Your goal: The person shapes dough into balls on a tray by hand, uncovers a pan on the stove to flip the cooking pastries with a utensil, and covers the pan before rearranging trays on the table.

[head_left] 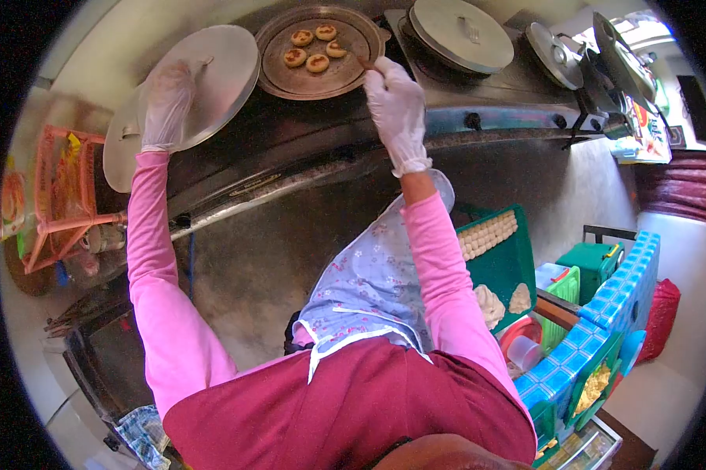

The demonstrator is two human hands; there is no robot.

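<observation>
My left hand [170, 98], in a clear plastic glove, is closed at the handle of a large round metal lid [231, 82], held to the left of the pan. In a matching glove, my right hand [392, 98] pinches a thin brown utensil [364, 63] at the right rim of the round pan [282, 74]. The utensil's tip reaches toward the rightmost of several small round browned cakes [317, 63] lying in the pan.
More lidded pans [467, 35] stand to the right along the stove [510, 94]. An orange rack [63, 223] is at the left. At the lower right, a green tray [517, 258] holds rows of dough pieces beside a blue tiled counter [572, 345].
</observation>
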